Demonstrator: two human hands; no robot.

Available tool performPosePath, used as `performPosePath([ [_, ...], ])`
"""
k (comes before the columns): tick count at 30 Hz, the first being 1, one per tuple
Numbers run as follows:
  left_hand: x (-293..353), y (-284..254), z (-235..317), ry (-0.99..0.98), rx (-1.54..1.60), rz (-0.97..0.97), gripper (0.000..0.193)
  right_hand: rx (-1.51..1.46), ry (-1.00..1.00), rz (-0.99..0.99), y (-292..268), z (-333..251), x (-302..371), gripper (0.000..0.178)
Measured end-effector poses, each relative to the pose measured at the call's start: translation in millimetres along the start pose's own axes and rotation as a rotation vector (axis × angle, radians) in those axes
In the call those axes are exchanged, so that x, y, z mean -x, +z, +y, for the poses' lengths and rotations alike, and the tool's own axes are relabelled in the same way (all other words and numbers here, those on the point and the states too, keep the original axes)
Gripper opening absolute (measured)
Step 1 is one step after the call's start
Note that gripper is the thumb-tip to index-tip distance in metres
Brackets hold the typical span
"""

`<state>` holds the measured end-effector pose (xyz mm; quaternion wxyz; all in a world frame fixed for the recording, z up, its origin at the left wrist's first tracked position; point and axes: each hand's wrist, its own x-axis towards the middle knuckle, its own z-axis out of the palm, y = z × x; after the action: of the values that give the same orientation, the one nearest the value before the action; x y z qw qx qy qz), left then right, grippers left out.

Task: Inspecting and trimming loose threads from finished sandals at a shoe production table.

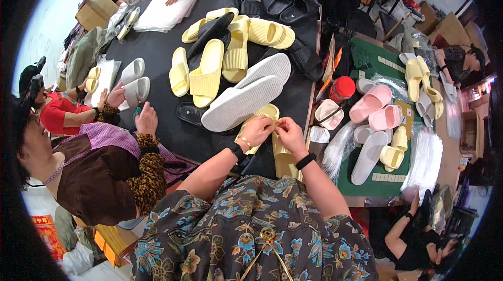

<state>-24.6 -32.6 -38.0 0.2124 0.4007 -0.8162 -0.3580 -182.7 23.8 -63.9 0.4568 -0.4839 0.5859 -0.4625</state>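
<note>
My left hand [255, 132] and my right hand [290, 135] meet at the table's near edge, fingertips pinched close together. Whatever lies between the fingertips is too small to make out. Partly under my left hand is a yellow slipper [269, 110]; a second yellow slipper [284, 162] sits below my right hand, partly covered by it. Just beyond my hands rest two pale grey slippers, the nearer one [238, 105] sole up and the other [272, 69] behind it. Farther off, several yellow slippers [207, 74] lie heaped with black slippers [212, 35].
On the right, a green mat [359, 168] carries pink slippers [371, 102], grey and yellow slippers and clear bags. A red-lidded jar [343, 88] stands by its edge. At left, a co-worker's hand [146, 120] is near grey slippers [137, 90]. White sheets [165, 11] lie at the far end.
</note>
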Motion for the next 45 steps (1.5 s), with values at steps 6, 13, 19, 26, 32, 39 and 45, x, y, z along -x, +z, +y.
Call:
performPosePath([
  [6,0,3,0,-0.016,0.035,0.014,0.013,0.036,0.010,-0.006,-2,-5,1,0.019],
  [13,-1,4,-4,-0.021,0.032,0.005,0.013,0.051,-0.010,0.000,-1,-2,0,0.016],
  [19,-2,4,-2,-0.012,0.033,0.008,0.013,0.031,-0.017,-0.004,-1,-1,0,0.016],
  [26,1,6,-5,0.002,0.041,0.021,0.013,0.072,0.036,-0.031,-4,-12,2,0.018],
  [32,0,6,-5,-0.016,0.018,-0.011,0.013,0.055,0.026,-0.013,-4,-7,3,0.018],
  [39,-5,4,-10,0.021,0.019,0.000,0.015,0.045,0.033,-0.030,-2,2,-6,0.019],
  [45,-6,1,-2,0.059,-0.041,-0.024,0.019,-0.020,0.015,-0.036,-3,-1,-3,0.020],
])
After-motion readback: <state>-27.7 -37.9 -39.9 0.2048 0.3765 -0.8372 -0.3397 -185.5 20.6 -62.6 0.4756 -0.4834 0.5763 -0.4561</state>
